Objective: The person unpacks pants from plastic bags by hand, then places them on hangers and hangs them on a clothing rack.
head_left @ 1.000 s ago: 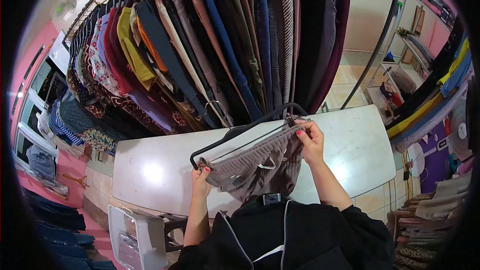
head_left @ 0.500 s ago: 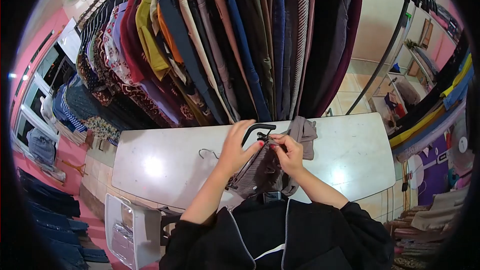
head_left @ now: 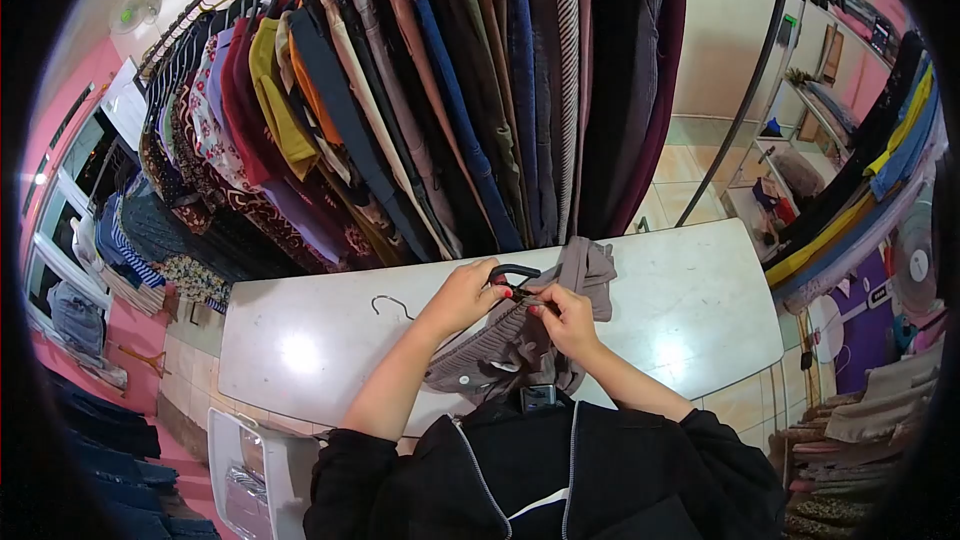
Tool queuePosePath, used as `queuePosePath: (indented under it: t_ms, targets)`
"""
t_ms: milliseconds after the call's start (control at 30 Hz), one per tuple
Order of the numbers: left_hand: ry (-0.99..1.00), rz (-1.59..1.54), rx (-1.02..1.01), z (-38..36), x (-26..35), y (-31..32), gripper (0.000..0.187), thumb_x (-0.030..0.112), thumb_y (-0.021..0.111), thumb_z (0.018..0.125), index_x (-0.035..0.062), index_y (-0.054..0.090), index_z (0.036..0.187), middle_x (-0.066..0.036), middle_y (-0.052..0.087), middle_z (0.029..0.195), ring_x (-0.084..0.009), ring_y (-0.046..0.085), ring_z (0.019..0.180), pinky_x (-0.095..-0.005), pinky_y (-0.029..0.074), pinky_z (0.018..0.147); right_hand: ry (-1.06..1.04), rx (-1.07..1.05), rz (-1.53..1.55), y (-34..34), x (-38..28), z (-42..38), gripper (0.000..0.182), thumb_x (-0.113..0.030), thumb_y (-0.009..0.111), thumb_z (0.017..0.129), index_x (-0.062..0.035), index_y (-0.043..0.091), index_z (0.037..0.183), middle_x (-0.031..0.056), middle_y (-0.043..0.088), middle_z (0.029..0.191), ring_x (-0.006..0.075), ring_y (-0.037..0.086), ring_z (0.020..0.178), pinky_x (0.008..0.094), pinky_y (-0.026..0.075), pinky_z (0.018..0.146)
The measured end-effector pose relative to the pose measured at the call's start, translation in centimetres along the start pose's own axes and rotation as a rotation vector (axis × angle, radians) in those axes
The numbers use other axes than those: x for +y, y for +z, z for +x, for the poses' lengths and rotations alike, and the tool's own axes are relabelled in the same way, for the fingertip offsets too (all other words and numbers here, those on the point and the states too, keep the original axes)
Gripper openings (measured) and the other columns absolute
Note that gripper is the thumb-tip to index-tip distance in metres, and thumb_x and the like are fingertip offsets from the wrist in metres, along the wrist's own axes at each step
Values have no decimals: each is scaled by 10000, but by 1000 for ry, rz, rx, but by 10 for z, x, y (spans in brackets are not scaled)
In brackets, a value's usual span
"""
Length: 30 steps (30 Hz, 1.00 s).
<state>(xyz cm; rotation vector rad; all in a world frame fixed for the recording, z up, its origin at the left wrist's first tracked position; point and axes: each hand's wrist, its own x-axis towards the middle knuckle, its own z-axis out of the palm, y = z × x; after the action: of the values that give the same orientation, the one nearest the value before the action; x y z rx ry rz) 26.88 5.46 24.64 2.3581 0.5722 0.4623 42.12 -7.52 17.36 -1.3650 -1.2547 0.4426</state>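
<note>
Grey-brown trousers (head_left: 590,280) with a gathered waistband lie bunched on the white table (head_left: 300,315), and a pale button shows near their lower left. At the waistband's upper end, my left hand (head_left: 466,298) is closed on a black clip hanger (head_left: 515,270), its thumb at the clip. Close beside it, my right hand (head_left: 568,322) pinches the waistband edge at the clip. A thin metal hook (head_left: 392,306) sticks out left of my left forearm; whether it joins the black hanger is hidden.
Behind the table a rail holds many hanging trousers (head_left: 480,170) and tops (head_left: 215,120). A white plastic chair or bin (head_left: 240,470) stands at the lower left. Folded jeans (head_left: 105,450) lie further left, stacked clothes (head_left: 870,430) at the right.
Both hands have shifted slightly left and down with the hanger and trousers. My left fingers have curled in closer around the hanger, and more of the waistband shows.
</note>
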Motion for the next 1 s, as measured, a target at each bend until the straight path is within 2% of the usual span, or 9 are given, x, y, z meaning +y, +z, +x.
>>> queuePosePath:
  t_ms: [233, 267, 367, 533, 633, 733, 833, 933, 1000]
  targets:
    - [19, 9, -16, -9, -22, -18, 196, 125, 680, 796, -8, 580, 900, -126, 570, 733, -223, 530, 655, -324, 428, 627, 60, -11, 30, 10, 3, -5, 94, 16, 636, 771, 29, 561, 826, 149, 665, 851, 242, 642, 711, 293, 478, 632]
    - [-46, -32, -34, -11, -23, -25, 189, 94, 676, 790, -8, 587, 923, -89, 562, 726, -166, 496, 656, -299, 421, 624, 52, -5, 59, 11, 5, -5, 93, 20, 636, 769, 29, 562, 825, 146, 662, 839, 236, 642, 712, 291, 478, 635]
    - [7, -72, -82, -17, -25, -34, 168, 81, 670, 791, -6, 584, 906, -72, 547, 718, -151, 472, 649, -291, 416, 619, 49, 7, 122, 15, 7, -5, 93, 30, 638, 764, 29, 565, 822, 140, 655, 815, 217, 644, 718, 287, 478, 643]
    - [-13, -24, -123, -18, -11, -26, 168, 126, 662, 801, 0, 553, 826, -154, 574, 699, -267, 550, 647, -350, 424, 607, 28, 31, 191, 19, -7, 2, 98, 34, 643, 762, 28, 560, 815, 129, 652, 812, 196, 639, 735, 281, 474, 662]
    - [59, 6, -117, -17, -11, -22, 170, 126, 661, 803, 7, 554, 857, -155, 586, 725, -300, 556, 663, -361, 426, 607, 82, 10, 117, 17, -7, 3, 106, 9, 651, 766, 27, 551, 796, 119, 650, 819, 189, 632, 736, 279, 477, 678]
    - [20, 38, -144, -15, -1, -24, 206, 187, 627, 837, 3, 548, 887, -180, 589, 794, -341, 561, 704, -389, 435, 650, 66, -132, 60, 7, -6, 9, 159, -42, 671, 766, 18, 540, 834, 125, 645, 825, 180, 626, 747, 287, 484, 688]
    - [102, 111, -136, -11, -6, -18, 383, 339, 570, 867, 2, 511, 1039, -220, 588, 895, -380, 573, 831, -425, 438, 728, 157, -173, 402, -5, -10, 26, 247, -100, 700, 752, 15, 524, 881, 136, 635, 816, 173, 621, 759, 292, 492, 700]
    - [22, 26, -218, -4, 27, -16, 698, 555, 509, 843, 10, 389, 1263, -265, 551, 1061, -418, 550, 987, -449, 427, 836, 41, -421, 67, -20, -26, 49, 372, -203, 697, 767, 36, 544, 1009, 205, 647, 900, 270, 647, 854, 342, 489, 774]
    - [258, 100, -103, 7, 33, -8, 810, 569, 528, 824, 23, 260, 1359, -273, 525, 1085, -436, 543, 971, -462, 437, 826, -51, -488, -82, -24, -39, 61, 427, -241, 679, 791, 46, 569, 1087, 239, 644, 982, 347, 639, 927, 377, 472, 819]
